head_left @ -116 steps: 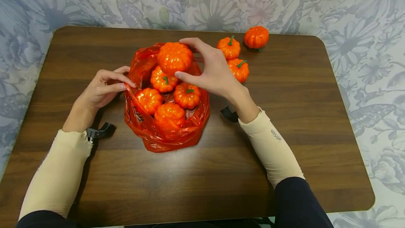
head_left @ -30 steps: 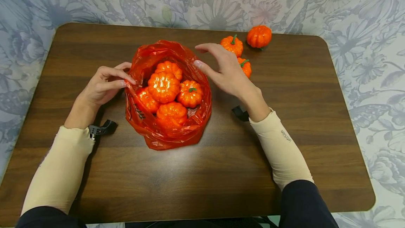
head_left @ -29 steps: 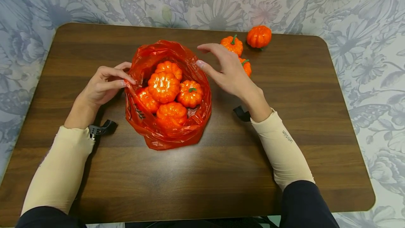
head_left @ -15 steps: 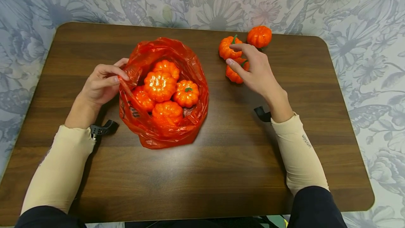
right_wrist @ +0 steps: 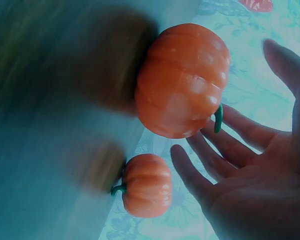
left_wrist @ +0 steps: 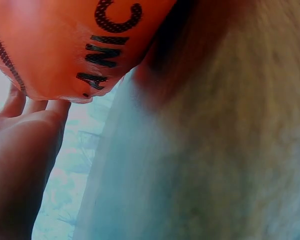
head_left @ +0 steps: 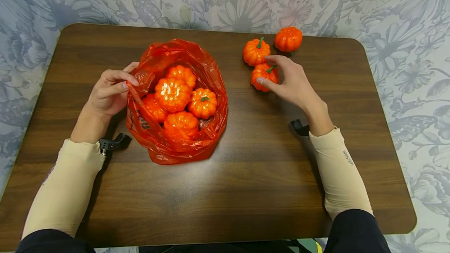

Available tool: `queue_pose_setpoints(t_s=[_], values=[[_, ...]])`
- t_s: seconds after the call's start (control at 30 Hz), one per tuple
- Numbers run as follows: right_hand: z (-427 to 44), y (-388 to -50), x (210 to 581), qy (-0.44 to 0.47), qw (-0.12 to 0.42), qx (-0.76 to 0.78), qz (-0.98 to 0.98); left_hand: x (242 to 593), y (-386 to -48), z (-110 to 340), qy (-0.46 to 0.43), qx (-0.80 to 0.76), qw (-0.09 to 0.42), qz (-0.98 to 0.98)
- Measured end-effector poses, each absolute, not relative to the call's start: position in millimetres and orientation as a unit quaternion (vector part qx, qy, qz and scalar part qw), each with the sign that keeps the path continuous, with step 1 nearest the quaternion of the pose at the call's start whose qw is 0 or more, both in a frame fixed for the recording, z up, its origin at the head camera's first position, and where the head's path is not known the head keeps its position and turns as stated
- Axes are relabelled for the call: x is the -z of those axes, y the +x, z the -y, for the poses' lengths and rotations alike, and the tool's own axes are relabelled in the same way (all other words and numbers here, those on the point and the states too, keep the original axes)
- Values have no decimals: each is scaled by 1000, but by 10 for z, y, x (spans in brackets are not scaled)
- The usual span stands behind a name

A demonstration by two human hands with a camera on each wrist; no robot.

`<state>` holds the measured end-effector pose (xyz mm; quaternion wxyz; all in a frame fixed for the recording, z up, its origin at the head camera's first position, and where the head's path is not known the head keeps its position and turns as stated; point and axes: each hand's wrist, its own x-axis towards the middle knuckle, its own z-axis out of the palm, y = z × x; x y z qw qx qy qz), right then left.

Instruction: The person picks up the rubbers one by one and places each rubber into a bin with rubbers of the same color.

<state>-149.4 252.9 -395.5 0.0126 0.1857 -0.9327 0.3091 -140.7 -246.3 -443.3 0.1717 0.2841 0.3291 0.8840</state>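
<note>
My left hand [head_left: 111,92] pinches the left rim of a red plastic bag [head_left: 179,149] between thumb and fingers; dark lettering shows on the bag in the left wrist view. Several glossy orange toy pumpkins [head_left: 173,94] lie inside it. Over on the right, my right hand [head_left: 294,81] is spread around a pumpkin with a green stem [head_left: 261,74]. In the right wrist view the thumb stands apart from this pumpkin [right_wrist: 182,80], with fingers extended behind it; whether they touch it I cannot tell.
Two other pumpkins stand at the back of the wooden table [head_left: 267,190]: one with an upright stem [head_left: 254,53], just behind the near one, and another [head_left: 288,39] by the back edge. Patterned wallpaper [head_left: 242,3] rises behind the table.
The right hand, earlier holding a pumpkin above the bag, released it inside and moved right to the near pumpkin outside. The left hand has drawn the bag's rim slightly left.
</note>
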Motion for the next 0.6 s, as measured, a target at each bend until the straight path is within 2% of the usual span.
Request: queue_pose_setpoints(t_s=[0.6], values=[[-2608,-1521,4002,188,-12,-288,939,4421,-1394,2463,280,-879,163,-351]])
